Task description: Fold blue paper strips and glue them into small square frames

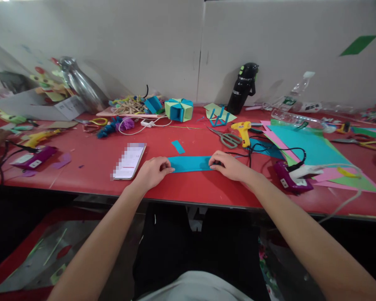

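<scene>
A blue paper strip [190,164] lies lengthwise across the red table [188,188], near its front edge. My left hand [155,170] pinches the strip's left end, fingers curled together. At the right end, my right hand [224,164] has its fingers closed on the strip too. Just beyond the strip is a small blue paper piece [178,146]. A phone [130,161] rests to the left of my left hand. Grey-handled scissors [228,139] and a yellow glue gun [243,131] lie beyond my right hand.
Coloured sheets [307,144] and a purple power block [293,179] are at the right. Behind stand a black bottle [242,90], a blue and green paper box [179,110] and a steel jug [83,85]. Another purple block [34,159] sits left, near a person's blurred hand.
</scene>
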